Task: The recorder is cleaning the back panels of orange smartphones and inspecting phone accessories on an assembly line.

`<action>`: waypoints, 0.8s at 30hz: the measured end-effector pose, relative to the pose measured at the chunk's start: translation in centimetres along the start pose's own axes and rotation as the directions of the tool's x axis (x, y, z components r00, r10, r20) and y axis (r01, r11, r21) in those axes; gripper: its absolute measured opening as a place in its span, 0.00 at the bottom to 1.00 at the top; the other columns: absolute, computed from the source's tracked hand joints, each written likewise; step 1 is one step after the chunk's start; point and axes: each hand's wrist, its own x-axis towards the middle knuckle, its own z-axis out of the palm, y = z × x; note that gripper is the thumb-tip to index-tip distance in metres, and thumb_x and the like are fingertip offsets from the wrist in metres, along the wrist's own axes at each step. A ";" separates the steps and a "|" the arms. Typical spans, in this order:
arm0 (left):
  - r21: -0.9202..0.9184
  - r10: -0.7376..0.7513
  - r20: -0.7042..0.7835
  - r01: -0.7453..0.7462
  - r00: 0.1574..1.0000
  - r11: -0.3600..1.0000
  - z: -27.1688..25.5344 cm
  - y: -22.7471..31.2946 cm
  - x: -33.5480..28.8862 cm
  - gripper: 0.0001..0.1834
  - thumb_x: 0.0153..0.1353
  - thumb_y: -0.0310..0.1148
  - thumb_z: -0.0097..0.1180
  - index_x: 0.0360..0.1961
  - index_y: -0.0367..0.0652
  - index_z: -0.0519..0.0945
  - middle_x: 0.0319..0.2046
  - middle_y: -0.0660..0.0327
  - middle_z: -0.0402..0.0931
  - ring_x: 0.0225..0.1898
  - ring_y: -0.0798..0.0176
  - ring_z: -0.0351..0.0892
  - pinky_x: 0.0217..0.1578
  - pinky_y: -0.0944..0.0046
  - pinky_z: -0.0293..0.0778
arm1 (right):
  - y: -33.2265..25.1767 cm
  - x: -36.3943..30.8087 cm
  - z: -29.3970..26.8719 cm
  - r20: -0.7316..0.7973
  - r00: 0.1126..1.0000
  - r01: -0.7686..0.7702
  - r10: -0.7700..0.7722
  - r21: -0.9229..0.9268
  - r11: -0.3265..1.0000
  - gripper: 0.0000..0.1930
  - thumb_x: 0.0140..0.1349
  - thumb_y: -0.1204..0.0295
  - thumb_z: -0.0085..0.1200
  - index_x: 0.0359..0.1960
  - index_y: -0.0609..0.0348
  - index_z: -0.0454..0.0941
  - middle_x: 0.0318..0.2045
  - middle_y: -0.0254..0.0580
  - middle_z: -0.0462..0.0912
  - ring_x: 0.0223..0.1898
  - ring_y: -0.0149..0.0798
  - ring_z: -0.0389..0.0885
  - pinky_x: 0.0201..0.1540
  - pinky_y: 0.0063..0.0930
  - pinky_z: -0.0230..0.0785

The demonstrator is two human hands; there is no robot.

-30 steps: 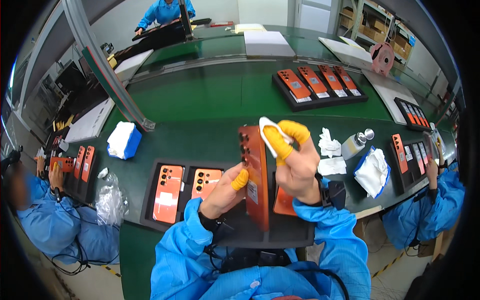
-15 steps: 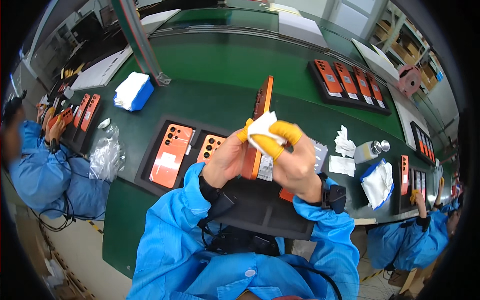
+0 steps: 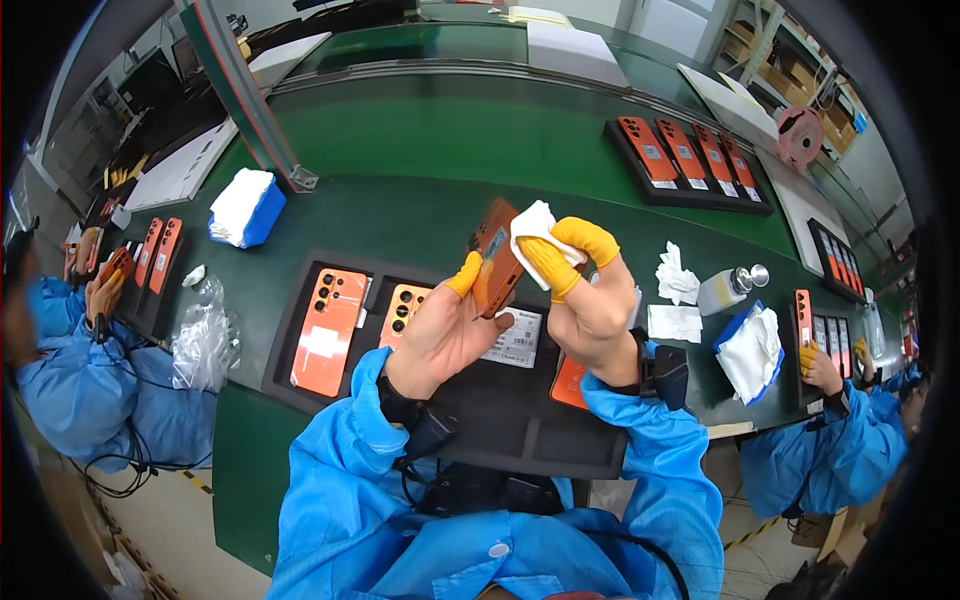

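Note:
An orange phone (image 3: 494, 262), tilted above the black tray, is gripped at its edges by my left hand (image 3: 440, 330). Yellow finger cots cover some of my fingertips. My right hand (image 3: 590, 300) pinches a folded white wiping cloth (image 3: 536, 228) against the phone's upper right edge. Below them the black foam tray (image 3: 480, 425) holds an orange phone (image 3: 330, 335) at its left. A second orange phone (image 3: 402, 312) sits beside that one, partly behind my left hand. Another orange phone (image 3: 568, 384) is mostly hidden by my right wrist. A white printed label (image 3: 518, 342) shows under the held phone.
To the right stand a pump bottle (image 3: 722, 292), crumpled wipes (image 3: 676, 275) and a blue box of cloths (image 3: 750, 355). Another blue box (image 3: 262, 215) and a plastic bag (image 3: 205, 340) are left. A tray of phones (image 3: 690, 192) lies far right. Co-workers sit on both sides.
The phone has turned from edge-on, so more of its face shows, and it sits lower. My left fingers have opened out beneath it. The cloth stays at its edge; the whole view has shifted slightly.

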 end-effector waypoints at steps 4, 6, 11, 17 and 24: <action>0.004 -0.003 -0.007 0.003 1.000 1.000 0.0 -0.3 0.4 0.15 0.70 0.43 0.38 0.48 0.48 0.72 0.43 0.65 0.75 0.41 0.67 0.72 0.41 0.61 0.67 | 0.1 -0.2 0.0 0.023 1.000 0.005 -0.003 -0.059 0.998 0.24 0.30 0.81 0.54 0.37 0.62 0.82 0.37 0.49 0.77 0.28 0.46 0.76 0.27 0.32 0.70; -0.007 0.014 0.017 -0.014 1.000 1.000 -1.2 -0.2 0.5 0.15 0.70 0.42 0.38 0.48 0.48 0.72 0.43 0.65 0.75 0.41 0.66 0.72 0.42 0.61 0.67 | -0.1 -0.5 0.4 0.033 0.999 -0.011 0.013 -0.069 0.998 0.23 0.31 0.81 0.55 0.37 0.62 0.82 0.38 0.49 0.77 0.27 0.46 0.76 0.26 0.32 0.69; -0.193 0.064 -0.050 -0.073 0.997 0.979 -2.5 -0.3 0.8 0.18 0.71 0.36 0.35 0.54 0.37 0.68 0.49 0.53 0.72 0.53 0.56 0.70 0.53 0.53 0.69 | -1.1 -1.6 1.6 0.111 0.993 0.057 -0.045 -0.100 0.993 0.19 0.29 0.77 0.55 0.31 0.66 0.81 0.38 0.50 0.77 0.25 0.42 0.73 0.22 0.31 0.63; -0.285 0.092 0.092 -0.062 0.992 0.956 -0.9 0.2 0.0 0.22 0.71 0.38 0.36 0.56 0.29 0.63 0.51 0.46 0.69 0.52 0.54 0.73 0.54 0.56 0.74 | -2.6 -1.8 1.5 0.220 0.969 0.115 -0.111 -0.006 0.993 0.19 0.28 0.76 0.55 0.30 0.66 0.81 0.36 0.49 0.78 0.25 0.40 0.72 0.23 0.30 0.62; -0.278 0.053 0.174 -0.002 0.983 0.961 -1.3 0.7 -0.4 0.20 0.71 0.37 0.37 0.54 0.30 0.64 0.50 0.48 0.70 0.52 0.55 0.73 0.53 0.56 0.74 | -2.9 -2.4 1.7 0.234 0.969 0.058 -0.076 0.083 0.995 0.21 0.26 0.74 0.55 0.31 0.64 0.81 0.36 0.47 0.78 0.26 0.41 0.73 0.23 0.30 0.62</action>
